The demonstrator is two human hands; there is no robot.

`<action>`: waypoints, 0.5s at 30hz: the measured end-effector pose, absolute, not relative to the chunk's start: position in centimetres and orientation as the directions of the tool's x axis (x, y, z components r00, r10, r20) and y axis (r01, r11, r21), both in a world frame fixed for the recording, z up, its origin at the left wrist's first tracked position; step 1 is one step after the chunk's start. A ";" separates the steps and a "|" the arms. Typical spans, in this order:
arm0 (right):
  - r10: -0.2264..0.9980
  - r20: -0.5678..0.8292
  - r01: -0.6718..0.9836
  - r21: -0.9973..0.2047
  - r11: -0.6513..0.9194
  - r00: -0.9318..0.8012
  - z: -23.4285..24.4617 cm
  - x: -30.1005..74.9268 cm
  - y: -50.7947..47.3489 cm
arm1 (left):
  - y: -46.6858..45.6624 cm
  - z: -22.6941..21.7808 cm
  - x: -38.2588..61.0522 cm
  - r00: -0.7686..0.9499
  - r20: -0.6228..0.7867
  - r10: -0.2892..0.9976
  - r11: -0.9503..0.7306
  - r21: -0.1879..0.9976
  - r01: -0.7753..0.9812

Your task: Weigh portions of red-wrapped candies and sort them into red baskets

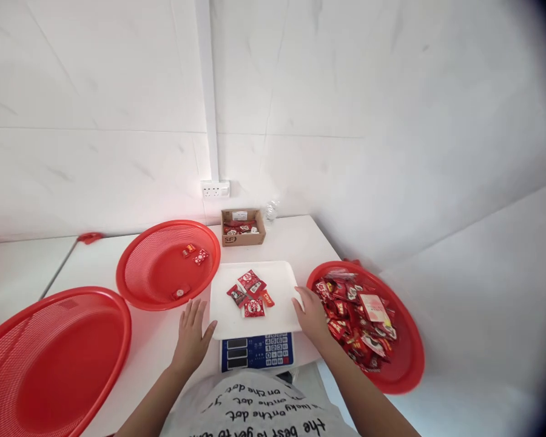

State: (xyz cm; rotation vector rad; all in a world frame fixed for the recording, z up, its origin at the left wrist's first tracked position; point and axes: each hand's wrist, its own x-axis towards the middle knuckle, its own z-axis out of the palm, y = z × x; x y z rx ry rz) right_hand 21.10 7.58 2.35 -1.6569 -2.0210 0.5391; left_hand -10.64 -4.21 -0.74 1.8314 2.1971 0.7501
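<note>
While the tray (279, 280) is white, its packets (253, 307) are red

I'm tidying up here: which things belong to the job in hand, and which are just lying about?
Likely in the job:
white tray, between left hand and right hand
red packets on it
blue-panelled scale
packet-filled basket, right
two left-side baskets
cardboard box of packets

Likely just lying about:
clear plastic beside the box
red item, back left (unclear what)
</note>
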 end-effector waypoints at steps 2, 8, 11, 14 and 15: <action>0.984 0.140 0.802 -0.571 0.172 -0.111 0.7 23.4 7.0 | -4.0 0.0 -11.5 -0.285 0.160 0.945 0.194 0.429 0.882; 0.996 -0.077 0.719 -0.690 -0.078 0.034 -3.0 26.7 4.9 | -2.5 4.1 -17.2 -0.676 0.041 0.736 0.649 0.244 0.721; 0.991 -0.131 0.704 -0.704 -0.093 0.000 -3.0 26.3 4.7 | -1.8 5.1 -21.6 -0.868 -0.114 0.484 0.858 0.256 0.445; 0.990 -0.143 0.702 -0.705 -0.100 -0.003 -2.5 25.9 4.8 | -1.2 5.2 -25.7 -0.863 -0.252 0.439 0.889 0.266 0.374; 0.988 -0.152 0.699 -0.705 -0.116 0.011 -2.4 25.9 4.8 | -1.1 5.2 -26.9 -0.842 -0.262 0.472 0.874 0.266 0.407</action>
